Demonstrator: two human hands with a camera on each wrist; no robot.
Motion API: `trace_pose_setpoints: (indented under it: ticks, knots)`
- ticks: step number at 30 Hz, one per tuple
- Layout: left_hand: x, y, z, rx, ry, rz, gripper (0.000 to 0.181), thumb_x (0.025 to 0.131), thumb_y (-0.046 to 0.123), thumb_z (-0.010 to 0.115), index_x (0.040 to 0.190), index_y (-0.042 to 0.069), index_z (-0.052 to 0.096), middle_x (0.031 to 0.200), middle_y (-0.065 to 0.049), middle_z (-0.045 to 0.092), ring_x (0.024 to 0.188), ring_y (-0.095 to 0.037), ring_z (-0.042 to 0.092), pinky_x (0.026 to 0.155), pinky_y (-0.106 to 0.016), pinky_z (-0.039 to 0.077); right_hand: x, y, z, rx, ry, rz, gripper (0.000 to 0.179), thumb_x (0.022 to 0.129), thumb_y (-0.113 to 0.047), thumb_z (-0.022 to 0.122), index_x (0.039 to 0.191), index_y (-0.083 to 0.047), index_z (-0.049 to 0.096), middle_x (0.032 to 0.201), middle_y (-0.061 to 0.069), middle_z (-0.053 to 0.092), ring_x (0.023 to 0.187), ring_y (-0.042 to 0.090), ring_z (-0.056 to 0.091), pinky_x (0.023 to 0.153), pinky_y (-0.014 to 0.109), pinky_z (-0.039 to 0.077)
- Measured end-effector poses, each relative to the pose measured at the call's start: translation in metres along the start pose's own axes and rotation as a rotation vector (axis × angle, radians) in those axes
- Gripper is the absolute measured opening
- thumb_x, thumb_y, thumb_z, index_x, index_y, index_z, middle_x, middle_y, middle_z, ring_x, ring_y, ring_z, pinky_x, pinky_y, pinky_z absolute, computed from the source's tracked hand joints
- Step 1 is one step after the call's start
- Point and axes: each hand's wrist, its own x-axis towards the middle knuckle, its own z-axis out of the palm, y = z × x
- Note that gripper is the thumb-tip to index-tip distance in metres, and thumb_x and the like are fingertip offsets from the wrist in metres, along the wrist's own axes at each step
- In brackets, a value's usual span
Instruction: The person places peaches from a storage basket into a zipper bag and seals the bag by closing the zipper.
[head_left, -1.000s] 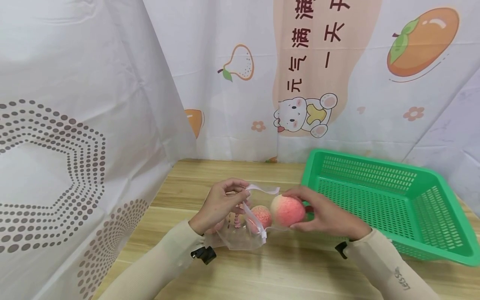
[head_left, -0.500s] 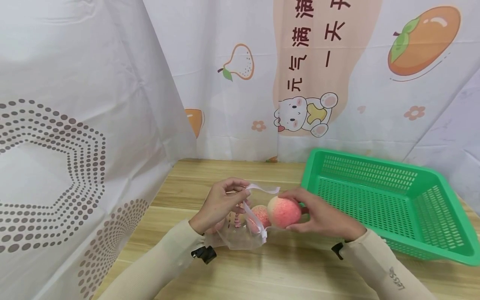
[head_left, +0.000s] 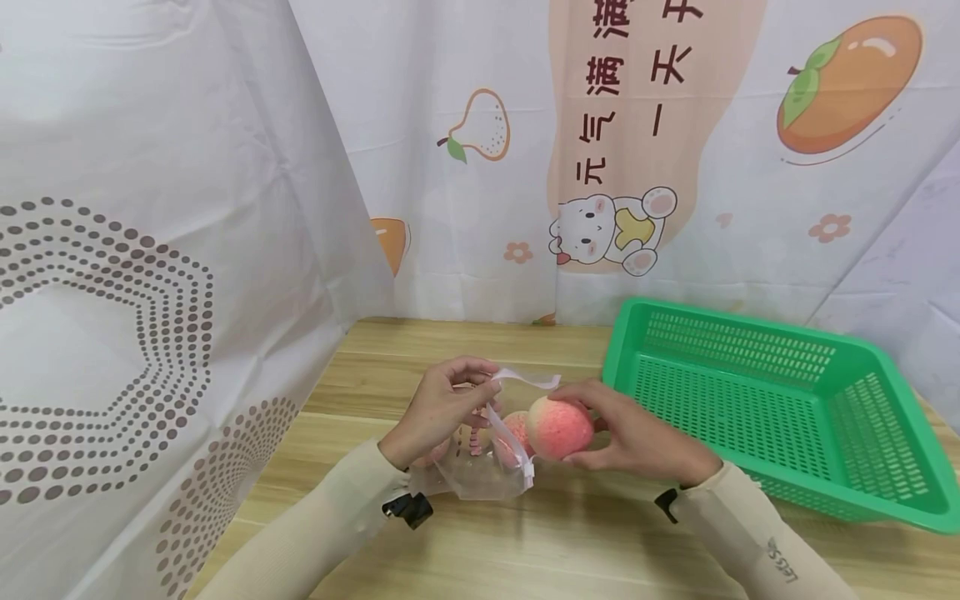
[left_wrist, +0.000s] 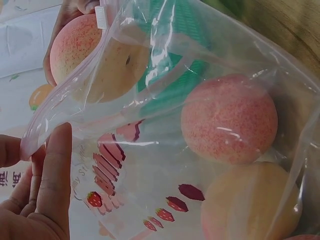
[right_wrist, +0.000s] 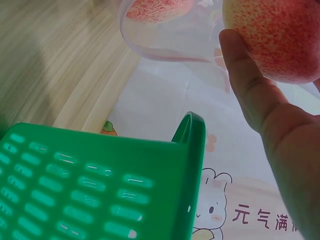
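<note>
My left hand [head_left: 435, 408] pinches the rim of a clear zip bag [head_left: 487, 483], whose mouth faces right. In the left wrist view the bag has strawberry prints [left_wrist: 165, 215] and a white slider [left_wrist: 101, 17]. A pink-and-cream peach [head_left: 561, 429] is gripped between the thumb and fingers of my right hand [head_left: 637, 437], right at the bag's mouth. Inside lie a reddish peach [left_wrist: 230, 120] and a paler peach [left_wrist: 250, 200], with a sliver of another at the lower edge. The left hand partly covers the bag's contents in the head view.
A green plastic basket [head_left: 817, 492] with perforated walls stands on the right of the wooden table [head_left: 570, 542], close to my right hand. Behind the table hangs a printed cloth [head_left: 465, 242], and a dotted cloth [head_left: 247, 333] hangs along the left side.
My right hand has carried the peach a short way left, closer to the bag's mouth, where it now covers more of the peach inside. The left hand and bag have stayed put.
</note>
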Motion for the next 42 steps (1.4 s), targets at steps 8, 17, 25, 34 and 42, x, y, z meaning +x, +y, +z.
trace_pose_setpoints:
  ticks: [8,17,25,34,42]
  knots:
    - [0.000,-0.001,0.001,0.014,0.012,0.007,0.028,0.097,0.010,0.066,0.121,-0.003,0.062,0.100,-0.015,0.065,0.092,-0.039,0.069,0.070,-0.040,0.063,0.001,-0.001,0.002,-0.027,0.014,0.013,0.066,0.084,-0.017,0.083,0.141,-0.023,0.051,0.130,0.001,0.052,0.108,0.019,0.060,0.083,0.030,0.060]
    - [0.000,-0.001,0.001,0.001,0.016,-0.003,0.029,0.096,0.010,0.067,0.122,-0.002,0.063,0.108,-0.028,0.062,0.094,-0.040,0.068,0.070,-0.040,0.063,0.006,-0.002,0.007,-0.122,0.029,-0.051,0.067,0.083,-0.016,0.084,0.141,-0.021,0.051,0.132,0.002,0.054,0.110,0.020,0.058,0.081,0.032,0.059]
    - [-0.001,0.000,0.001,-0.009,0.038,0.014,0.028,0.097,0.008,0.066,0.121,-0.004,0.062,0.101,-0.015,0.063,0.089,-0.032,0.070,0.069,-0.038,0.063,0.009,-0.009,0.014,-0.260,0.038,-0.087,0.064,0.083,-0.021,0.083,0.140,-0.017,0.053,0.130,0.005,0.054,0.111,0.021,0.056,0.085,0.035,0.058]
    - [0.000,0.002,-0.001,0.025,0.053,0.028,0.028,0.096,0.008,0.067,0.120,-0.006,0.062,0.100,-0.015,0.064,0.086,-0.028,0.070,0.069,-0.036,0.063,0.011,-0.010,0.018,-0.212,0.094,-0.138,0.065,0.080,-0.011,0.086,0.137,-0.015,0.054,0.131,0.005,0.054,0.116,0.023,0.056,0.086,0.032,0.059]
    - [0.000,0.006,-0.003,0.018,0.100,0.041,0.025,0.096,0.006,0.066,0.118,-0.005,0.063,0.100,-0.024,0.064,0.083,-0.023,0.070,0.065,-0.033,0.063,0.011,-0.008,0.021,-0.038,0.090,-0.128,0.060,0.081,0.010,0.078,0.133,-0.009,0.056,0.131,0.015,0.051,0.117,0.030,0.057,0.091,0.036,0.057]
